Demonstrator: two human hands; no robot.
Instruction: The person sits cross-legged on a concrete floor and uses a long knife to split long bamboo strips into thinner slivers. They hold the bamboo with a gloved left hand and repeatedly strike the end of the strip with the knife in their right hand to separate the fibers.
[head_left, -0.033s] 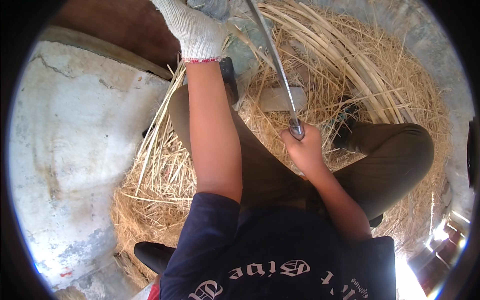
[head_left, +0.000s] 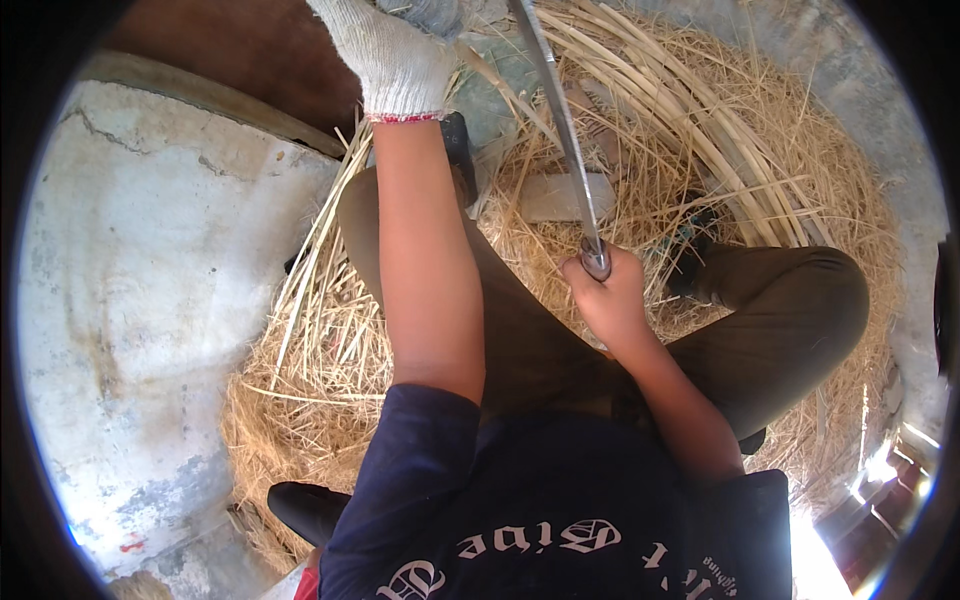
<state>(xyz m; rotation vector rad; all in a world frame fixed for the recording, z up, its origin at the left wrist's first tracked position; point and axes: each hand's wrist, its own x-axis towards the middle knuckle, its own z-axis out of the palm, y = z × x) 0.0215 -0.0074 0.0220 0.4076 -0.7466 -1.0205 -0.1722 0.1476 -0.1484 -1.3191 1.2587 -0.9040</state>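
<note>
My right hand is closed around the handle of a long, narrow-bladed knife. The blade points up and slightly left, running out of the picture at the top. Below the blade, amid straw-like shavings, lies a pale flat block. My left hand, in a white knitted glove with a red cuff edge, reaches far forward at the top. Its fingers run past the picture's edge, so I cannot make out whether they hold anything.
Long split strips curve along the far right over heaped shavings. More strips stand to the left of my leg. A cracked, whitish wall is on the left, with a dark reddish-brown surface behind it.
The knife blade has swung slightly to the right at its upper end. Both hands stay almost where they were.
</note>
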